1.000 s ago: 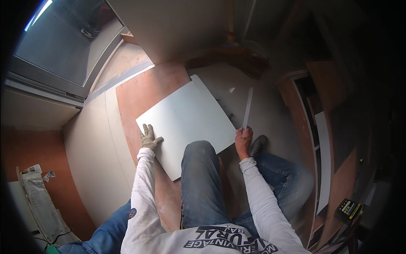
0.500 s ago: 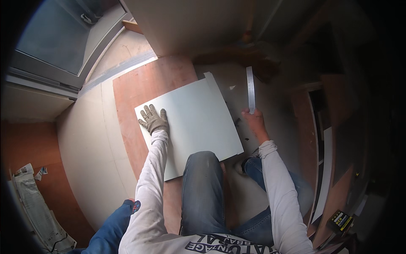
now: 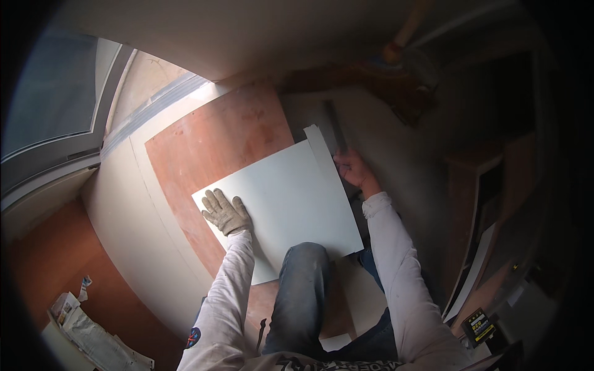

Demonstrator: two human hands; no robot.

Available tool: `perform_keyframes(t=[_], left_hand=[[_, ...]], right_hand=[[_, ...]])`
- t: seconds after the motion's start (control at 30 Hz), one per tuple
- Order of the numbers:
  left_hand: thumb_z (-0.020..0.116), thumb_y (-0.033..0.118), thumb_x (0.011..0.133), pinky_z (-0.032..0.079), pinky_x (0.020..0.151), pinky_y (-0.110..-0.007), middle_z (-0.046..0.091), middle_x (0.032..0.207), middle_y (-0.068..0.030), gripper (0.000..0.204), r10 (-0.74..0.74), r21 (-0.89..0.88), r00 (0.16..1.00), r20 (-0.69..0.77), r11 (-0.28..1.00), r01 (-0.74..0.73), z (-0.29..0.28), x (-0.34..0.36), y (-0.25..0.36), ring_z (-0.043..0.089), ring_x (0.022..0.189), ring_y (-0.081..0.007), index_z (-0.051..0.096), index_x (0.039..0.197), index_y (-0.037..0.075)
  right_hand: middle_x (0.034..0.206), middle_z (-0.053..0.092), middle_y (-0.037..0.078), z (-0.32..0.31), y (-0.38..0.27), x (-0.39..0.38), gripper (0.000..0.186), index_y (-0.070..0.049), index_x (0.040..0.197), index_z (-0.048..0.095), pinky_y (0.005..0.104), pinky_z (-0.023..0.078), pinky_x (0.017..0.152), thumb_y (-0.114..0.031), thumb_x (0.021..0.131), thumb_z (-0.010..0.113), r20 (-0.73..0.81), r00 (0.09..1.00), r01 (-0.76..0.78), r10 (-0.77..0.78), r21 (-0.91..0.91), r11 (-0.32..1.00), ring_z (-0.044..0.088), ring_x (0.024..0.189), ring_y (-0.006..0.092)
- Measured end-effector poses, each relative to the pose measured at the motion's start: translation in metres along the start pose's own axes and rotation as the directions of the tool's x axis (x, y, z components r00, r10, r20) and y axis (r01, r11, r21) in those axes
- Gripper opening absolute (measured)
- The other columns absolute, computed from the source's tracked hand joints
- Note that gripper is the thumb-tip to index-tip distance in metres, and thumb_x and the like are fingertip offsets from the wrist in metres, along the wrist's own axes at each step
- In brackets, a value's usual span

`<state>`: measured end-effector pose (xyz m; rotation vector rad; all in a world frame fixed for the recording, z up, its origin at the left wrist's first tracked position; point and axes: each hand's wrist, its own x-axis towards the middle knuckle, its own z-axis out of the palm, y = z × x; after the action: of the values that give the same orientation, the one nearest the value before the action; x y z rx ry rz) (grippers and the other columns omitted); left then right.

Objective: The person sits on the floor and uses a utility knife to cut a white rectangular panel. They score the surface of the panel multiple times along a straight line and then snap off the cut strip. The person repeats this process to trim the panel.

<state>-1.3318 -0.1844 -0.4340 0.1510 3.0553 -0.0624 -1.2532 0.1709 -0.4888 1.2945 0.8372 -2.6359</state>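
A white square panel [image 3: 291,198] lies over a reddish-brown board [image 3: 216,133]. My left hand [image 3: 226,212], in a grey-beige work glove, presses flat on its left part with the fingers spread. My bent knee [image 3: 304,263] rests at the near edge. A pale strip [image 3: 312,130] runs along the panel's right edge and sticks out past the far corner. Just beyond that edge, my bare right hand [image 3: 354,169] is closed round the near end of a long flat metal strip [image 3: 333,120], ruler-like in shape. It points away from me, dark and slightly blurred.
A glass-paned door [image 3: 55,93] stands at the far left, and a pale wall [image 3: 204,37] at the back. Brown boards [image 3: 495,167] and a black-and-yellow box [image 3: 479,326] are at the right. Wrapped paper [image 3: 93,337] lies at the lower left. An orange-brown handle [image 3: 396,49] shows at the back.
My right hand has brought the metal strip leftward, close to the panel's right edge. The left hand stays flat on the panel. The view has shifted, and another person's blue sleeve or leg has mostly gone from view.
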Motion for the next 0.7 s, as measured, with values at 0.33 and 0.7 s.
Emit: perform_keyframes(t=[0.33,0.7], left_hand=[[0.04,0.038,0.096,0.0,0.115,-0.057,0.017,0.156,-0.0203,0.065,0.045,-0.009,0.998,0.033,0.999,-0.045,-0.003,0.01,0.006,0.008,0.146,-0.0368,0.028,0.146,-0.001],[0.039,0.047,0.095,0.002,0.114,-0.06,0.019,0.156,-0.0185,0.068,0.022,-0.037,1.0,0.022,0.999,-0.021,0.01,0.01,-0.005,0.009,0.146,-0.0367,0.029,0.147,0.004]], right_hand=[[0.082,0.053,0.0,0.033,-0.011,0.0,0.029,-0.008,0.091,0.049,0.027,0.043,0.069,-0.007,0.074,0.073,0.02,0.928,0.327,-0.371,-0.517,0.791,0.05,0.073,0.0094],[0.078,0.054,-0.002,0.065,-0.002,0.014,0.024,-0.007,0.084,0.05,0.0262,0.042,0.065,-0.004,0.076,0.073,-0.105,0.784,0.451,-0.612,-0.581,0.677,0.048,0.07,0.0078]])
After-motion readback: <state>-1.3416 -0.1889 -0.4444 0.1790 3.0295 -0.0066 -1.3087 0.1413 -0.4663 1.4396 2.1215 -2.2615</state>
